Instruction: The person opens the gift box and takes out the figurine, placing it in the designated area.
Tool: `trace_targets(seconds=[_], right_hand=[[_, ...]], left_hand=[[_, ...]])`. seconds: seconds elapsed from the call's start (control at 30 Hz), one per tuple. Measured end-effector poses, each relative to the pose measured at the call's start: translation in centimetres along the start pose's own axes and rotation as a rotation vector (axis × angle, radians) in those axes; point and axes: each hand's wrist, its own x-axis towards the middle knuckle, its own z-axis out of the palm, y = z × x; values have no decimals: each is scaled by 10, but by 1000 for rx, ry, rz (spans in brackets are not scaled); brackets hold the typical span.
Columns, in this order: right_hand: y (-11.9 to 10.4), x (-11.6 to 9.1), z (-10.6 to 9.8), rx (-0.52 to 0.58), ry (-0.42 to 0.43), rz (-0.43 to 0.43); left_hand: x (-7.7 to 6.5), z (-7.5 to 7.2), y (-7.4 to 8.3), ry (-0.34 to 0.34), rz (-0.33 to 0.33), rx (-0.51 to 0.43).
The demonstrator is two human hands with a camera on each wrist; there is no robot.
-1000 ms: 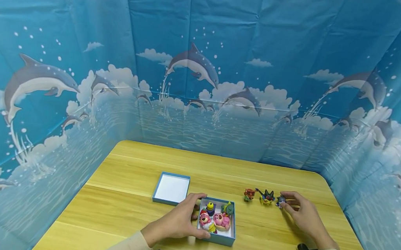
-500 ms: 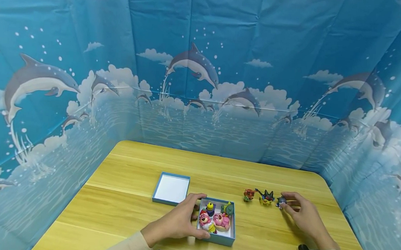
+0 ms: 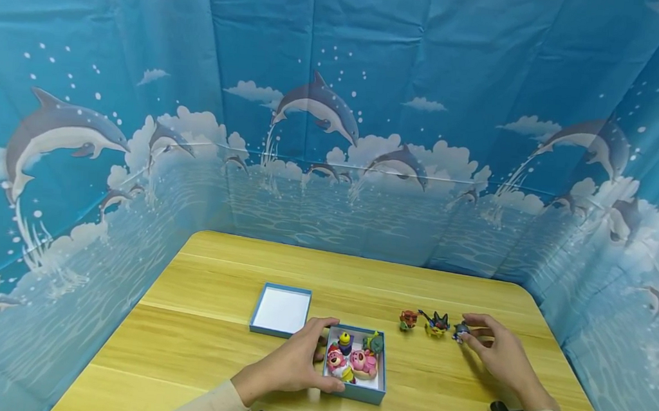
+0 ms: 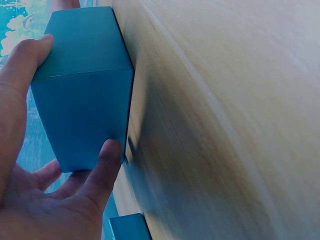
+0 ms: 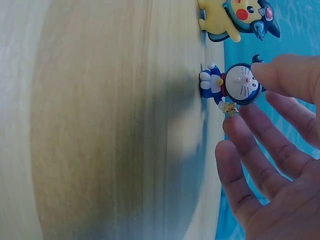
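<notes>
My left hand [image 3: 297, 358] grips an open blue box [image 3: 362, 394] by its left side, thumb at the near edge and fingers at the far corner. Inside lie pink bear figurines [image 3: 365, 363], a dark figurine with a yellow top [image 3: 345, 342] and a green one [image 3: 374, 343]. In the left wrist view the box's blue wall [image 4: 82, 115] stands between thumb and fingers. My right hand [image 3: 498, 351] pinches a blue-and-white cat figurine [image 5: 240, 82] by the head, thumb on one side and fingertips on the other. The figurine stands upright, feet at the tabletop.
Left of the cat figurine stand a yellow figurine with a dark pointed hood [image 3: 438, 325] and a red-brown figurine [image 3: 408, 320]. The blue box lid [image 3: 282, 310], white inside, lies behind my left hand. A dolphin-print curtain [image 3: 328, 218] surrounds the wooden table [image 3: 192, 324].
</notes>
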Motion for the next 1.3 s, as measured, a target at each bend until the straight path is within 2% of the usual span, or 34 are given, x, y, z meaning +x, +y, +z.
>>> trace_targets(seconds=[0.43, 0.63, 0.93, 1.3], right_hand=[[-5, -3, -2, -7, 78, -80], [-12, -4, -4, -33, 100, -94], [-26, -7, -4, -69, 158, -136], [-52, -9, -6, -144, 276, -259]], left_hand=[[0, -1, 1, 5, 2, 41], [1, 0, -1, 0, 9, 13], [2, -1, -1, 0, 14, 35], [2, -1, 1, 8, 14, 198]])
